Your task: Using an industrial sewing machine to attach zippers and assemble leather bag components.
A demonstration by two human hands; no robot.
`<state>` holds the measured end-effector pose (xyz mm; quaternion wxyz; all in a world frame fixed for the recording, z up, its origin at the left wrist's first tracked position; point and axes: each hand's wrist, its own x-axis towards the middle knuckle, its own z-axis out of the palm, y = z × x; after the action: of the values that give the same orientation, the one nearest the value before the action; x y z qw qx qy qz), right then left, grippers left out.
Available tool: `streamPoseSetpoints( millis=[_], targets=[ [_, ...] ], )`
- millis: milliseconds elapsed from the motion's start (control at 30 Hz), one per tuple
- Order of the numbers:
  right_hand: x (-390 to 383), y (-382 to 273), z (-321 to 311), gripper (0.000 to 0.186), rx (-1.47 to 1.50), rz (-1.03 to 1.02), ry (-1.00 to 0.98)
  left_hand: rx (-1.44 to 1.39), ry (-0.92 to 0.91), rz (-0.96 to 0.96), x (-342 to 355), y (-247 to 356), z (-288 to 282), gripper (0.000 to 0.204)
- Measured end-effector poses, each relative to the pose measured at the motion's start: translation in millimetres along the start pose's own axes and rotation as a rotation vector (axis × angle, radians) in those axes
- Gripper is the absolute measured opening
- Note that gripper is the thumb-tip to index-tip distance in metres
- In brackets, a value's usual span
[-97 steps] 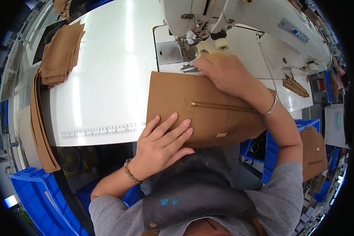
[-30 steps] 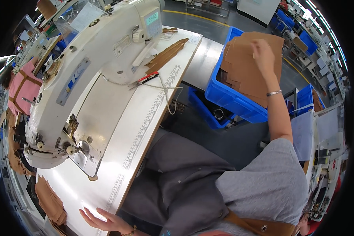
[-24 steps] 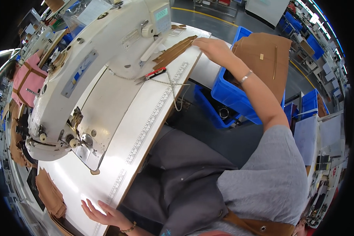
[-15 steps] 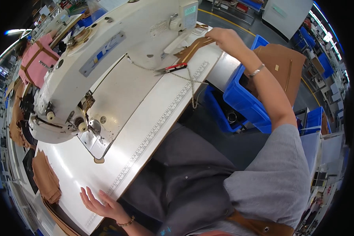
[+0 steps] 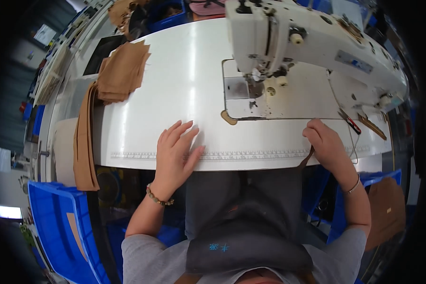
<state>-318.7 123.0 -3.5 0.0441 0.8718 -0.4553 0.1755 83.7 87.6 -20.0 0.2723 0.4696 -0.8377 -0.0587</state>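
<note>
My right hand [image 5: 325, 143] is closed on a narrow brown strip [image 5: 306, 159], whose lower end dangles at the table's front edge. My left hand [image 5: 176, 150] hovers over the white table with fingers spread and nothing in it. Beyond both hands stands a white sewing machine [image 5: 359, 59], its needle area above a metal plate [image 5: 236, 88]. Red-handled thread snips [image 5: 353, 125] lie right of the plate, beside a light cord. More brown strips [image 5: 374, 128] rest farther right.
Brown fabric pieces [image 5: 123, 73] are stacked at the table's far left. Long brown strips [image 5: 84, 146] hang over the left edge. A blue bin [image 5: 52, 222] stands at lower left. A brown panel [image 5: 386, 213] drapes over another blue bin [image 5: 396, 176] at right. A printed ruler [image 5: 251, 155] runs along the front edge.
The view has swung round to face the table squarely. My right hand has come back from the strips at the right with one strip in its grip. My left hand stays open.
</note>
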Motion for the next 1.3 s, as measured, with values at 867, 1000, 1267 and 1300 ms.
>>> streamPoseSetpoints(
  millis=[867,1000,1267,1300],
  targets=[
    [34.2,-8.1,42.5,0.021,0.082,-0.093,0.377,0.784,-0.007,-0.312,156.7,-253.3,-64.7,0.026],
    [33.4,-7.5,41.7,0.024,0.063,-0.067,0.354,0.816,-0.027,-0.362,170.8,-238.2,-70.0,0.026],
    [33.4,-9.4,40.0,0.038,0.122,0.038,0.3,-1.331,-0.073,-0.852,71.7,-78.3,-42.4,0.025],
    [34.5,-10.4,39.1,0.038,0.121,0.048,0.298,-1.429,-0.2,-0.94,48.0,-54.5,-33.5,0.028]
  ],
)
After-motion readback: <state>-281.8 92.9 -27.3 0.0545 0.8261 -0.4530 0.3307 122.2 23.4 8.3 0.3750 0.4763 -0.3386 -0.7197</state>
